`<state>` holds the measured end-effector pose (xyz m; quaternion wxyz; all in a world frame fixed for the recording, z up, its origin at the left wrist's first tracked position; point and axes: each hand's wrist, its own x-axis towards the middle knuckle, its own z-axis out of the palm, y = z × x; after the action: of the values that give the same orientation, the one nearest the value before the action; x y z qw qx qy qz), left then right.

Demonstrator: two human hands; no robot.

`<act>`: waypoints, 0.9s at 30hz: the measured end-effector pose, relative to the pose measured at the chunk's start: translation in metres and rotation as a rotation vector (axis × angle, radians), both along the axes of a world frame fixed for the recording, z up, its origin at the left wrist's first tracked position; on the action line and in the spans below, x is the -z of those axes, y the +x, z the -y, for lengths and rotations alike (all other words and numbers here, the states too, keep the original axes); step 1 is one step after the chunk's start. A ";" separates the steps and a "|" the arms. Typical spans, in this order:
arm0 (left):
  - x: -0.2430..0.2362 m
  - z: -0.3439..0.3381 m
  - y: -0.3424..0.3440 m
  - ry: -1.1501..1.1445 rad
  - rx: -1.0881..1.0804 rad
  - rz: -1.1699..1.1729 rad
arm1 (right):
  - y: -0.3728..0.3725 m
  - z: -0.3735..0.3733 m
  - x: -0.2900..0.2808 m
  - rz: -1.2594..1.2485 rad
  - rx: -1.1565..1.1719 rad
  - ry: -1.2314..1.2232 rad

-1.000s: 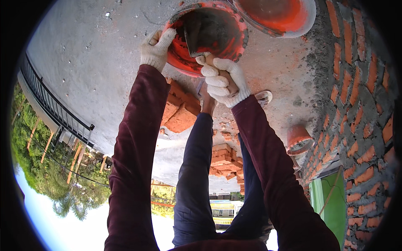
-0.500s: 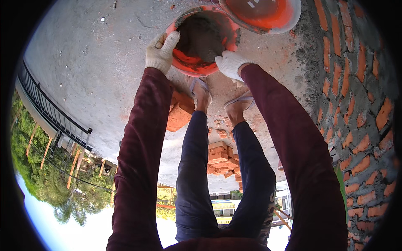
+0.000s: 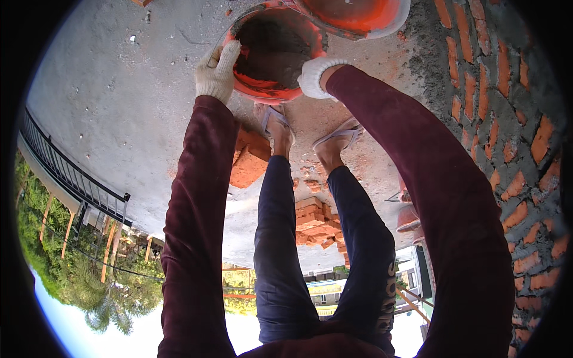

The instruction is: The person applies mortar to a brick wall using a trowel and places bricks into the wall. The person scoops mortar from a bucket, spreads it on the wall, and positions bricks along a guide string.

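Left gloved hand [image 3: 215, 74] is holding the red basin [image 3: 271, 93] by its left rim, fingers partly curled. Basin is standing on the concrete floor [image 3: 131, 119] before the sandalled feet [image 3: 279, 129], containing grey mortar [image 3: 276, 55]. Right gloved hand [image 3: 315, 77] is bending over the right rim; fingers hidden, opening and any grip cannot be told.

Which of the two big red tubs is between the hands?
The left tub, with dark mix inside. The left hand is at its left rim, the right hand at its right. The other tub has neither at it.
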<state>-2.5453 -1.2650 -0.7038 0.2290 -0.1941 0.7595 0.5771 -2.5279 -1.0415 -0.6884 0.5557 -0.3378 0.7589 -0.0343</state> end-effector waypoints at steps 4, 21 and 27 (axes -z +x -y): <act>-0.005 0.006 -0.012 -0.080 0.064 0.053 | -0.014 -0.042 -0.045 -0.403 0.157 0.136; -0.003 0.044 -0.035 -0.083 0.265 -0.039 | 0.018 0.022 0.003 0.018 0.337 0.051; 0.014 0.071 -0.024 -0.048 0.154 -0.030 | 0.059 0.045 0.024 0.669 1.104 -0.304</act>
<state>-2.5691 -1.3356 -0.7176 0.2567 -0.1319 0.7892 0.5420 -2.4686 -1.0867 -0.7122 0.6084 0.0552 0.5938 -0.5237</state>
